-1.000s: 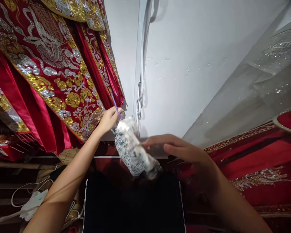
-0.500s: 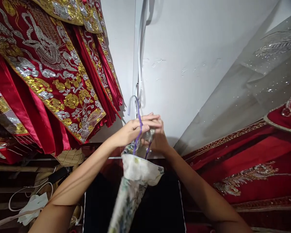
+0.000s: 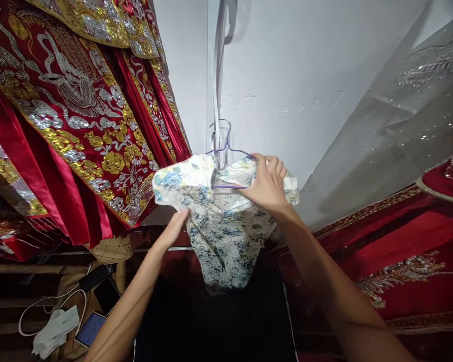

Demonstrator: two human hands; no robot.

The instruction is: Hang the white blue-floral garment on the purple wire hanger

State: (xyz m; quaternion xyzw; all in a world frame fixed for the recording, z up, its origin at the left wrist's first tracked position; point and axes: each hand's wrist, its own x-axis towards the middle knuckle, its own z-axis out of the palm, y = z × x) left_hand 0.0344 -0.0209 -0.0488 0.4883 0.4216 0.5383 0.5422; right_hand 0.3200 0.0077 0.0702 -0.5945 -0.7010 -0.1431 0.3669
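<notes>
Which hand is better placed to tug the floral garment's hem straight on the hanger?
Left, probably. The left hand already pinches the floral garment low on its side edge, nearer the hem. The right hand is up at the shoulder, gripping cloth over the purple hanger.

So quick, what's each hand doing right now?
Left hand: closed, pinching the lower left edge of the floral garment.
Right hand: closed on the garment's shoulder, over the purple hanger.

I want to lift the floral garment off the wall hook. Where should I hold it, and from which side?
Grip the purple hanger at its neck, from below and in front. The hook tip points up at the wall hook, and the floral garment is loose cloth.
</notes>
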